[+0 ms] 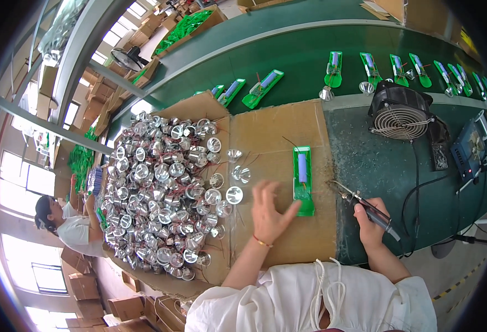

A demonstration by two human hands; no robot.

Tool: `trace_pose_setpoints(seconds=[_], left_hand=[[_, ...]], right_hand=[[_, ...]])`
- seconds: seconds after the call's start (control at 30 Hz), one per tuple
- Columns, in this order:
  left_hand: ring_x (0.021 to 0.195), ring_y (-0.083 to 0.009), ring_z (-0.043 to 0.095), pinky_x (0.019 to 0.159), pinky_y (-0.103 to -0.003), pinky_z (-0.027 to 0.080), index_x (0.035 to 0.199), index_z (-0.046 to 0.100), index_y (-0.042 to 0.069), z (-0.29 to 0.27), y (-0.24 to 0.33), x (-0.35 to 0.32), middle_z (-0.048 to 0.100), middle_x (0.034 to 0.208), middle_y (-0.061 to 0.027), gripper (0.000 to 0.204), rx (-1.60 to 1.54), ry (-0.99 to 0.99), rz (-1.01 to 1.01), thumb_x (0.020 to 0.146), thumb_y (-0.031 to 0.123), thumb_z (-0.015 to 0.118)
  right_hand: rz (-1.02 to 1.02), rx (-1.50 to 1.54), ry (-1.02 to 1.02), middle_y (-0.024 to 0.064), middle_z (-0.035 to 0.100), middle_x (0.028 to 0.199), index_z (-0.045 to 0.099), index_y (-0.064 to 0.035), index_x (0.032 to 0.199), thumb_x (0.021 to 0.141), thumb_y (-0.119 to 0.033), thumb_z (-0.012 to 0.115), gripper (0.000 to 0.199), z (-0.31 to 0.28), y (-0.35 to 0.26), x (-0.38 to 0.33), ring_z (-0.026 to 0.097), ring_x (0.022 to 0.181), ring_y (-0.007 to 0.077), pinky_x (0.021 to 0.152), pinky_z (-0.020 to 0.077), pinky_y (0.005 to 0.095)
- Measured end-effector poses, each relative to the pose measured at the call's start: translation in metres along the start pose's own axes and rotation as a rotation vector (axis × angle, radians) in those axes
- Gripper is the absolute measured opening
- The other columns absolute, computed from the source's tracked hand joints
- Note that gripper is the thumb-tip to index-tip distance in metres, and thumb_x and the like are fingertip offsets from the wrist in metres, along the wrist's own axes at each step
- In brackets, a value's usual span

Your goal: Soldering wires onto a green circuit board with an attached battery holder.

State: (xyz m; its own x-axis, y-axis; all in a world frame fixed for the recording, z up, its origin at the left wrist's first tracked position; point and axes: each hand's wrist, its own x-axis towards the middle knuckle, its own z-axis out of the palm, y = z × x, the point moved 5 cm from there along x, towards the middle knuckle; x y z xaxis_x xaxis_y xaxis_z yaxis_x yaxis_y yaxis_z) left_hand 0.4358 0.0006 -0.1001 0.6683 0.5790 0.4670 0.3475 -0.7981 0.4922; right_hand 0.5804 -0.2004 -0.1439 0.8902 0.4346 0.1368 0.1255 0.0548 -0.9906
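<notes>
A green plastic casing (306, 206) lies on a cardboard sheet (276, 133) in front of me, with a violet-blue cylindrical battery cell (302, 166) and thin wires in it. My left hand (267, 213), fingers spread and holding nothing, hovers just left of the casing; its thumb is at the casing's lower left edge, and I cannot tell whether they touch. My right hand (369, 224) is closed around the dark handle of a soldering iron (381, 218). The iron's tip points up and left, over the cardboard's right edge. Silvery lamp reflectors (234, 195) sit close to my left fingers.
A large heap of reflectors with wires (163, 182) fills the left side. Beyond, a green conveyor belt (301, 66) carries several green casings. On the right stand a black fan (401, 122) and a blue soldering station (469, 146) with cables. A co-worker (77, 224) is at far left.
</notes>
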Motion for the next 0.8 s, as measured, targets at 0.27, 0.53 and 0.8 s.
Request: trace_pose_setpoints(seconds=[0.27,0.53,0.8], left_hand=[[0.086,-0.0233,0.051,0.079,-0.038,0.037,0.074,0.064,0.009,0.002,-0.071,0.059,0.059,0.087,-0.0047,0.009,0.843,-0.056,0.049,0.071,0.015,0.059],[0.064,-0.0277,0.060,0.060,-0.035,0.045,0.076,0.068,0.004,-0.024,-0.022,0.004,0.063,0.069,-0.0118,0.019,-0.092,-0.116,-0.307,0.078,0.022,0.062],[0.057,-0.0230,0.057,0.054,-0.032,0.044,0.077,0.066,0.001,-0.002,0.002,-0.040,0.060,0.064,-0.0134,0.019,-0.270,-0.107,-0.417,0.077,0.021,0.066]], right_hand=[[-0.040,-0.080,-0.006,0.0024,0.055,0.063,0.053,-0.0018,0.078,0.079,-0.011,0.064,0.014,0.002,-0.001,-0.006,0.050,0.057,0.0071,0.053,0.0395,0.0209],[-0.091,-0.100,0.034,0.0020,0.057,0.067,0.057,-0.0012,0.078,0.077,-0.013,0.068,0.016,-0.007,0.003,-0.009,0.050,0.061,0.0070,0.056,0.0411,0.0226],[-0.121,-0.097,-0.039,0.0020,0.059,0.066,0.057,-0.0008,0.079,0.077,-0.013,0.068,0.016,-0.001,-0.003,-0.012,0.051,0.059,0.0062,0.054,0.0415,0.0214]])
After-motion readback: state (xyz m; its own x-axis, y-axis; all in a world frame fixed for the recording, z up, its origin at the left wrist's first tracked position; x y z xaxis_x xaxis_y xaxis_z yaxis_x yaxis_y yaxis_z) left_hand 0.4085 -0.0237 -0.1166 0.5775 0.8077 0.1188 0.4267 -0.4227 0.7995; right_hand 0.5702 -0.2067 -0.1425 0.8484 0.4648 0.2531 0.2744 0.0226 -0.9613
